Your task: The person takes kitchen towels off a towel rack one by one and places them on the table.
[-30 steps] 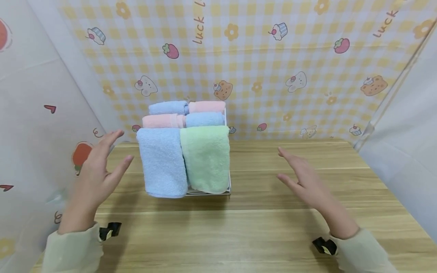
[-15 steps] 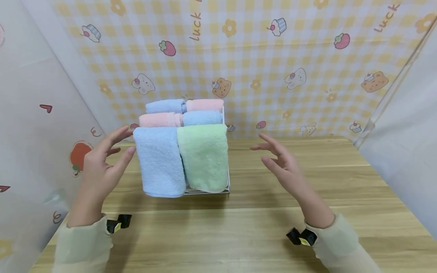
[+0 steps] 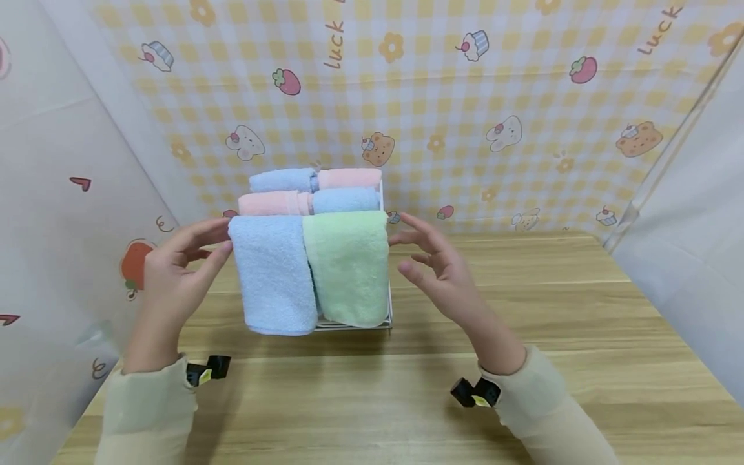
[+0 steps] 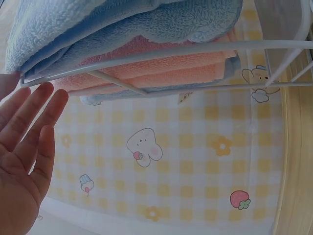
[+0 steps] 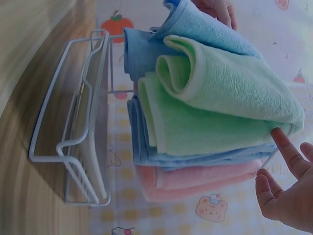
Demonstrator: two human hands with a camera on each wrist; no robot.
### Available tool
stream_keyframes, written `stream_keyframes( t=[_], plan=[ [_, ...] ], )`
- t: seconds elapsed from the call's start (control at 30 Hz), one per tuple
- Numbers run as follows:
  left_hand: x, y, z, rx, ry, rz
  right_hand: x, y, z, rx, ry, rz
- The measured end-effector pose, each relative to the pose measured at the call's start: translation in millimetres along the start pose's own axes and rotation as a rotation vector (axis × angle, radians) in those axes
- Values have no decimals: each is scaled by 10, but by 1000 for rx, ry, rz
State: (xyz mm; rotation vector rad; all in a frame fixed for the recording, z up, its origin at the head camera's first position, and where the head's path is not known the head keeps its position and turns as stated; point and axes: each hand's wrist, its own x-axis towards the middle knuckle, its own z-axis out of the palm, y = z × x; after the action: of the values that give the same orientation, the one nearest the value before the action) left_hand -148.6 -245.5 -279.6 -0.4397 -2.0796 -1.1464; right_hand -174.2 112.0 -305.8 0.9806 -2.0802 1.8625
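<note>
A white wire rack (image 3: 391, 310) stands on the table with folded towels hanging over it. At the front hang a blue towel (image 3: 273, 274) and a green towel (image 3: 349, 268). My left hand (image 3: 180, 274) is at the rack's upper left corner, fingers fairly straight, fingertips right at the white side rail (image 4: 161, 51) in the left wrist view. On the other side my right hand (image 3: 438, 271) is spread loosely, its fingertips close to the green towel's right edge. In the right wrist view a finger overlaps the edge of the green towel (image 5: 220, 98).
Behind the front towels lie a pink towel (image 3: 273, 204), a second blue towel (image 3: 345, 201), and another blue and pink pair. A patterned yellow check cloth (image 3: 436, 84) hangs behind the wooden table (image 3: 360, 400). White sheeting (image 3: 52, 129) closes the left side.
My right hand has moved left across the table to the rack's right side. My left hand has moved slightly right, to the blue towel's upper corner. The rack and towels stay put.
</note>
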Motion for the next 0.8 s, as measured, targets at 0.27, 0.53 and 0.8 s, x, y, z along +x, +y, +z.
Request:
stream_keyframes(
  t=[0.27,0.53,0.8],
  plan=[
    [13,-17,28,-39,23,4,93,-37,111,-4,-3,-13],
    [27,-22,32,-64,18,2,208,-61,162,-41,-12,-9],
    [60,-27,47,-86,38,11,354,-70,195,-79,-47,-7]
  ],
)
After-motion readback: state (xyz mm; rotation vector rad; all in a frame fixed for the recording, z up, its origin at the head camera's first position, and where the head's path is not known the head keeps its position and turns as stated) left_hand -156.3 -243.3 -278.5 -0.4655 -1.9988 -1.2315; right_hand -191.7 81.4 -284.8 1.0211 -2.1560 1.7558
